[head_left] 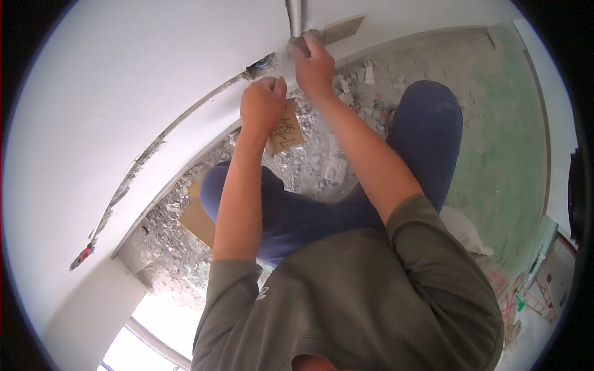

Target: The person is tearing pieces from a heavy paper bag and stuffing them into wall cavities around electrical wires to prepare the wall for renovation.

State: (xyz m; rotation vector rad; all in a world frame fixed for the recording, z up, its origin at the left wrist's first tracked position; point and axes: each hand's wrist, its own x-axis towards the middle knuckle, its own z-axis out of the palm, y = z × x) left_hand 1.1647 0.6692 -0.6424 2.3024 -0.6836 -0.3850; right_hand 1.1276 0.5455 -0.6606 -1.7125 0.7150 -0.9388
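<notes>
My right hand [314,67] is raised to the white wall, its fingers closed at the lower end of a pale pipe-like strip [296,17] that runs down from the top. What those fingers grip is blurred and hidden. Lower and to the left, my left hand [263,108] is curled closed close to the wall, and anything inside it is out of sight. Just above it, a rough hole [262,63] in the wall shows something blue inside. A brown cardboard piece [286,131] with dark handwriting lies beside my left wrist.
A rough cut groove [145,161] runs along the wall to a red-and-dark item [82,255]. Rubble [309,164] covers the floor around my bent knees. A flat tan piece [344,29] leans at the wall beyond my right hand. More cardboard [197,221] lies by my left knee.
</notes>
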